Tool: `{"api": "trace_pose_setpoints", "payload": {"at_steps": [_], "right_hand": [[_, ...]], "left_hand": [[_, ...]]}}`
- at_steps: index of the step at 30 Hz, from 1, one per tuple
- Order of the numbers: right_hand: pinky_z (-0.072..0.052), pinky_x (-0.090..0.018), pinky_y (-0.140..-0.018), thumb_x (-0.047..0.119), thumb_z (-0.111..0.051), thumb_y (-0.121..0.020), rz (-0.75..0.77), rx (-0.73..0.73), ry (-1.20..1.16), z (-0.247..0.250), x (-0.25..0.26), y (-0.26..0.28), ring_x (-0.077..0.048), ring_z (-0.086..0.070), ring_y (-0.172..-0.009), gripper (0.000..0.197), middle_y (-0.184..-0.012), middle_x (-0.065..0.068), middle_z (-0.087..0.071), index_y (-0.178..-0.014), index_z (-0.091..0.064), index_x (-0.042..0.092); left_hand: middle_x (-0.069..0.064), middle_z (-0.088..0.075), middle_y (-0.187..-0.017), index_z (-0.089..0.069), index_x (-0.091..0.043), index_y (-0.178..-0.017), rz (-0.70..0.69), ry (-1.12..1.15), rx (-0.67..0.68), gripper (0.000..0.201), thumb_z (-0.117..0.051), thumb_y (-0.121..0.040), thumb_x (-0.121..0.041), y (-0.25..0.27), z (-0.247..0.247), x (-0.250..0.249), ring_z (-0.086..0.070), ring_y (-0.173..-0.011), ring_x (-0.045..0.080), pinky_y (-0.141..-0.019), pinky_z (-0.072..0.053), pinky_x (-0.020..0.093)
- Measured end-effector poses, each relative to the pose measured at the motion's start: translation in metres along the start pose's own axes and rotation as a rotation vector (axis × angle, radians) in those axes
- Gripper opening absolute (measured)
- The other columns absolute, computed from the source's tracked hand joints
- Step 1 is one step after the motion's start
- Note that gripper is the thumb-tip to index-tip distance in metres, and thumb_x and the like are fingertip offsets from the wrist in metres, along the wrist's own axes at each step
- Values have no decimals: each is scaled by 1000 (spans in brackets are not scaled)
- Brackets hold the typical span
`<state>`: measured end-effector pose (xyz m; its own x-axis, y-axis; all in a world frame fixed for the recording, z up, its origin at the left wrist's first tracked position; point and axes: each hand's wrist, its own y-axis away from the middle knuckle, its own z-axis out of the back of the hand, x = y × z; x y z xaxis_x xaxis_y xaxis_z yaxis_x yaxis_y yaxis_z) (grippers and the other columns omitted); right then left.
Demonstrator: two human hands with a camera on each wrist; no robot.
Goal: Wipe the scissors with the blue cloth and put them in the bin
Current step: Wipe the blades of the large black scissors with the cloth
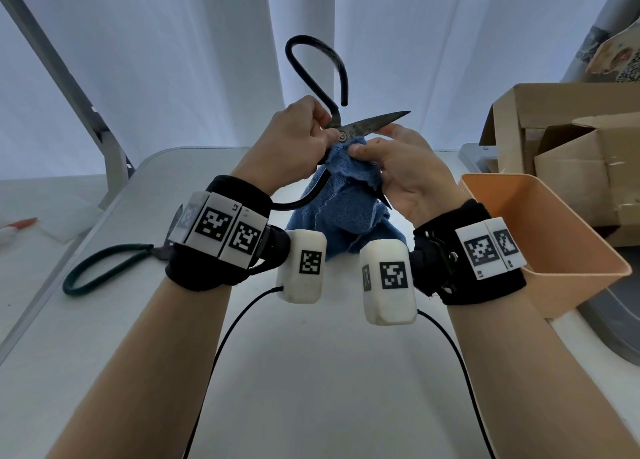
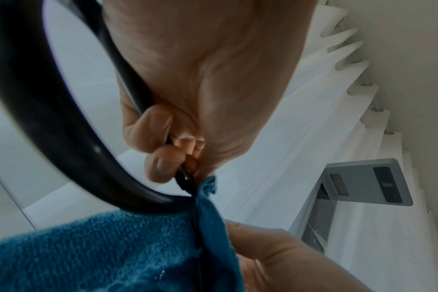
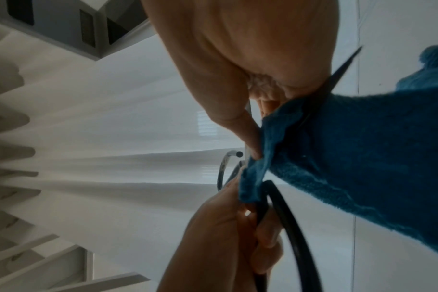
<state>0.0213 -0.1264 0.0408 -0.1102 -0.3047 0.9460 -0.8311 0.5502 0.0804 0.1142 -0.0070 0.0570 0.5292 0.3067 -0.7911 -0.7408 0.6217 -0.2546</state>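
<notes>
- Looks like a home room used as a makeshift recording spot
- white pleated curtains (image 1: pixel 207 60) all along the back
- folding white surface (image 1: pixel 311 372)
- opened cardboard boxes (image 1: pixel 561 140) stacked beside it

A second pair of scissors with green-wrapped handles (image 1: pixel 104 268) lies on the white table (image 1: pixel 311 372), at its left edge. Cardboard boxes (image 1: pixel 568 153) stand at the far right, and white curtains (image 1: pixel 194 60) hang behind the table. A grey metal frame leg (image 1: pixel 69 88) slants down at the left, and an orange-tipped object (image 1: pixel 20 223) lies on the lower surface beyond.
</notes>
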Motion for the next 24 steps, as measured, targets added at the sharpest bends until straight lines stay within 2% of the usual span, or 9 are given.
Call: {"api": "trace_pose_setpoints", "payload": {"at_steps": [4, 6, 10, 14, 17, 21, 24], "right_hand": [[-60, -30, -63, -2, -73, -84, 18, -8, 7, -3, -2, 1, -18, -70, -76, 57, -102, -16, -69, -135, -47, 3], [-60, -31, -64, -5, -70, -85, 6, 4, 0, -4, -2, 1, -23, -71, -81, 53, -109, -20, -69, -133, -49, 1], [-58, -29, -57, -16, -57, -86, -20, 61, -10, -2, 1, 0, -26, -68, -76, 43, -95, -19, -67, -128, -53, -6], [-57, -28, -58, -12, -63, -87, 8, 39, -10, 0, -3, 0, -18, -67, -65, 48, -73, -5, -64, -132, -50, -3], [-55, -26, -57, -12, -64, -87, 23, 45, -13, -1, -5, -1, -11, -65, -56, 48, -57, 3, -60, -132, -50, -3], [-53, -23, -50, -21, -53, -85, -3, 86, -2, -1, -1, 1, -13, -65, -52, 44, -56, -2, -64, -128, -51, -9], [-57, -26, -57, -17, -58, -87, -1, 86, -22, -1, -2, 3, -18, -67, -62, 44, -68, -6, -64, -130, -51, -8]], "left_hand": [[-4, -51, -68, -55, -7, -109, 11, 29, -20, 15, -60, -99, -17, -1, 5, -1, -46, -48, 13, -46, -43, 23], [-4, -51, -68, -55, -7, -108, 15, 24, -14, 15, -61, -98, -16, 0, 6, 0, -47, -49, 14, -46, -44, 23], [-6, -51, -63, -55, -6, -108, 19, 22, 8, 15, -62, -97, -15, 1, 5, 2, -44, -39, 7, -44, -40, 19], [-5, -49, -64, -55, -7, -105, -3, -6, 0, 12, -61, -98, -15, 1, 4, -1, -42, -34, 1, -42, -36, 15], [-5, -49, -65, -55, -5, -107, 7, 10, 0, 15, -62, -97, -14, 1, 7, -1, -42, -35, 3, -42, -39, 17], [2, -55, -70, -55, -3, -111, 23, 14, 30, 19, -61, -98, -14, 2, 9, 2, -43, -35, 5, -40, -38, 17], [-2, -53, -66, -55, -3, -110, 11, 2, 22, 18, -61, -98, -14, 2, 7, 0, -43, -34, 6, -41, -39, 17]]}}
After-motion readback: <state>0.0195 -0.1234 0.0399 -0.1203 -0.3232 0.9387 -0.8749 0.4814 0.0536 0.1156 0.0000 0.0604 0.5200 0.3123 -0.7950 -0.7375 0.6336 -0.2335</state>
